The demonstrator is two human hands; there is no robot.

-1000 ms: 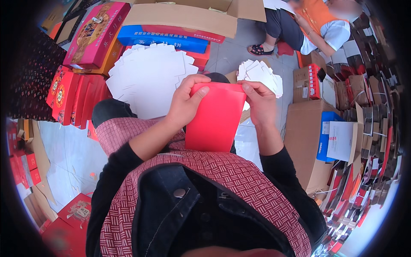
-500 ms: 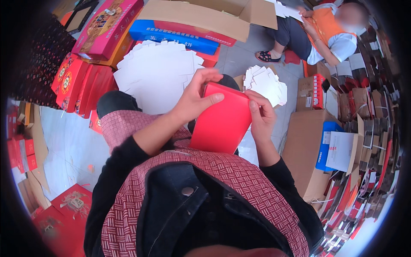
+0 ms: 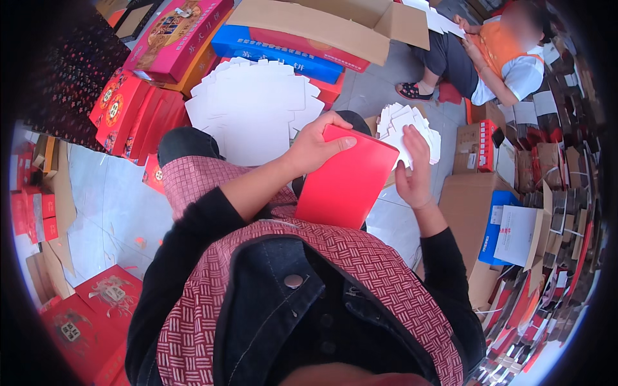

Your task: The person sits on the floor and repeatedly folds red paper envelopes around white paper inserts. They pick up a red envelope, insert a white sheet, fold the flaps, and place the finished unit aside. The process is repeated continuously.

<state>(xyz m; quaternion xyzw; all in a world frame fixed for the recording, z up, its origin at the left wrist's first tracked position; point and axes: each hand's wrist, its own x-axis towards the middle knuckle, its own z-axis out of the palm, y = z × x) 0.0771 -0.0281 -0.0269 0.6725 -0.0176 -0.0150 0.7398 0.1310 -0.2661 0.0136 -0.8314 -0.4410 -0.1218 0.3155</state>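
Observation:
A plain red box (image 3: pixel 347 175) rests at my lap, tilted, its upper end away from me. My left hand (image 3: pixel 318 147) grips its upper left corner, thumb on the face and fingers over the far edge. Beyond the box's right edge is my right hand (image 3: pixel 415 168), apart from it, fingers stretched and holding nothing. Behind that hand lies a small pile of white die-cut card blanks (image 3: pixel 402 128). A larger fanned stack of white card blanks (image 3: pixel 248 106) spreads beyond my left forearm.
Red printed boxes (image 3: pixel 122 109) and a pink box (image 3: pixel 177 42) are stacked at the far left. An opened cardboard carton (image 3: pixel 309 26) stands at the back. Another person (image 3: pixel 508 58) sits at the far right, holding white card. Bundled flat stacks (image 3: pixel 566 193) line the right side.
My right hand has let go of the box's upper right corner and moved right, its fingers now extended. My left hand stays on the box. The whole view has shifted slightly.

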